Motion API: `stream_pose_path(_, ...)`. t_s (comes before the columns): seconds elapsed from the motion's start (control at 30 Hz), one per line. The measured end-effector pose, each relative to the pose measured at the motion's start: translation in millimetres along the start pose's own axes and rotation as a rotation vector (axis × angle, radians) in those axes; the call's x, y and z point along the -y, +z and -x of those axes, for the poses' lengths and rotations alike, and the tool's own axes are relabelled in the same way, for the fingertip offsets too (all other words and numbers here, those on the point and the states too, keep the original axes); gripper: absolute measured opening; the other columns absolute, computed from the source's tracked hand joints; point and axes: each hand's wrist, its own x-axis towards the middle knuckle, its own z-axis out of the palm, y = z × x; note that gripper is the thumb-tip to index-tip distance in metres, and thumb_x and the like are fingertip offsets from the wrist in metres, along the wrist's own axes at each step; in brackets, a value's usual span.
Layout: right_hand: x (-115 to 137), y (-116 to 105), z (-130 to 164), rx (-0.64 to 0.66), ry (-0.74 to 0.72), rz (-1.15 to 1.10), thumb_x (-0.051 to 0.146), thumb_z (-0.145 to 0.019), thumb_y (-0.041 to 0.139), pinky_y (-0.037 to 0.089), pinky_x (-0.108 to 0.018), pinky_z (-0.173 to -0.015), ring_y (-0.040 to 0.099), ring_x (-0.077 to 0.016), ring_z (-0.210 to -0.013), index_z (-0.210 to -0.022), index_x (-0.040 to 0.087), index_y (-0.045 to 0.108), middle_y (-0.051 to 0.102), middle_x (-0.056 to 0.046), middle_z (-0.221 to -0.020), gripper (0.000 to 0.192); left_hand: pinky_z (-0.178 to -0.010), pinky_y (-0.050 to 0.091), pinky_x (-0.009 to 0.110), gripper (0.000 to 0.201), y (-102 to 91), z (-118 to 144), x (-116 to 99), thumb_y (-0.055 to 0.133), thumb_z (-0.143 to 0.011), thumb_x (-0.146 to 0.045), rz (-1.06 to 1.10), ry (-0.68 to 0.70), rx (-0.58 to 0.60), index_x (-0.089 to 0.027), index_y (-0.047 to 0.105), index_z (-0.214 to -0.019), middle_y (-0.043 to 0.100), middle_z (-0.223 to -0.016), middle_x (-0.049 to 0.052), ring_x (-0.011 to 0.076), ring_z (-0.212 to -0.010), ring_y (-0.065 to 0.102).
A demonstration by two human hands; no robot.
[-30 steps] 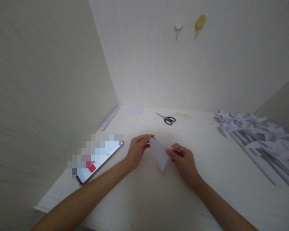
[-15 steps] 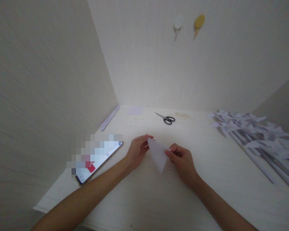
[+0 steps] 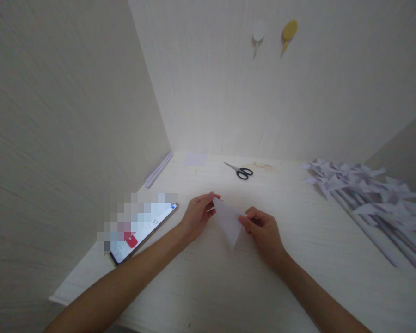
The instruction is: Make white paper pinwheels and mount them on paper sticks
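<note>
Between my hands, a sheet of white paper [image 3: 228, 221] is folded into a triangle, its lowest corner pointing toward me. My left hand [image 3: 198, 215] pinches the upper left corner between thumb and fingers. At the right corner, my right hand [image 3: 262, 227] grips the paper the same way, with the other fingers curled in. Beyond the paper lies a pair of scissors [image 3: 241, 172] with black handles, its blades pointing left. Whether the paper touches the table, I cannot tell.
A phone [image 3: 143, 236] with a lit, partly blurred screen lies at left. Behind it are rolled paper sticks [image 3: 159, 169] and a flat paper piece [image 3: 196, 160]. Several paper pinwheels [image 3: 346, 173] are heaped at right. White and yellow hooks [image 3: 290, 31] hang on the wall above the white table [image 3: 208, 286].
Both hands keep their hold on the folded paper and have hardly moved. The number on the phone screen has changed. The whole view has shifted very slightly.
</note>
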Motion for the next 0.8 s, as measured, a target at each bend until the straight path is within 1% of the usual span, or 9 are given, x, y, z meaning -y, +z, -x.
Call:
stream_pose_path(0.2, 0.2, 0.4, -0.6, 0.013, -0.006, -0.033, 0.027, -0.062, 0.062, 0.019, -0.022, -0.043, 0.03, -0.0058, -0.044, -0.051, 0.017, 0.042, 0.035, 0.007, -0.047, 0.026, -0.056, 0.037, 0.02, 0.015, 2.3, 0.2, 0.6, 0.062, -0.063, -0.027, 0.08, -0.039, -0.014, -0.012, 0.062, -0.061, 0.056, -0.059, 0.0, 0.0073, -0.056, 0.05)
stream_pose_path(0.33, 0.3, 0.4, 0.0, 0.03, -0.015, -0.06, 0.027, -0.062, 0.063, 0.02, -0.022, -0.043, 0.03, -0.006, -0.044, -0.051, 0.017, 0.041, 0.035, 0.007, -0.047, 0.026, -0.054, 0.036, 0.021, 0.015, 3.5, 0.8, 1.1, 0.064, -0.061, -0.028, 0.084, -0.029, -0.024, -0.013, 0.062, -0.06, 0.055, -0.055, -0.001, 0.0067, -0.052, 0.049)
stream_pose_path(0.57, 0.1, 0.2, -0.4, 0.019, -0.037, -0.083, 0.026, -0.061, 0.063, 0.019, -0.022, -0.043, 0.03, -0.0057, -0.043, -0.049, 0.017, 0.041, 0.034, 0.008, -0.047, 0.026, -0.055, 0.035, 0.02, 0.015, 3.3, -1.2, 0.7, 0.062, -0.062, -0.027, 0.07, -0.023, -0.016, -0.012, 0.062, -0.06, 0.055, -0.054, -0.001, 0.0065, -0.051, 0.048)
stream_pose_path(0.67, 0.9, 0.5, -0.8, -0.005, -0.027, -0.109, 0.026, -0.061, 0.063, 0.019, -0.022, -0.042, 0.029, -0.0057, -0.042, -0.048, 0.017, 0.041, 0.034, 0.008, -0.045, 0.027, -0.058, 0.036, 0.021, 0.016, 1.4, -2.2, 0.6, 0.06, -0.065, -0.029, 0.069, -0.033, 0.012, -0.014, 0.062, -0.065, 0.058, -0.059, 0.0, 0.0078, -0.057, 0.051)
stream_pose_path(0.8, 0.2, 0.1, -1.5, -0.037, -0.007, -0.132, 0.028, -0.062, 0.063, 0.019, -0.022, -0.042, 0.029, -0.0059, -0.042, -0.049, 0.017, 0.041, 0.034, 0.008, -0.044, 0.028, -0.061, 0.035, 0.021, 0.02, -2.0, -2.7, -1.2, 0.058, -0.067, -0.032, -0.015, 0.027, 0.04, -0.016, 0.063, -0.079, 0.061, -0.074, 0.003, 0.0104, -0.07, 0.054)
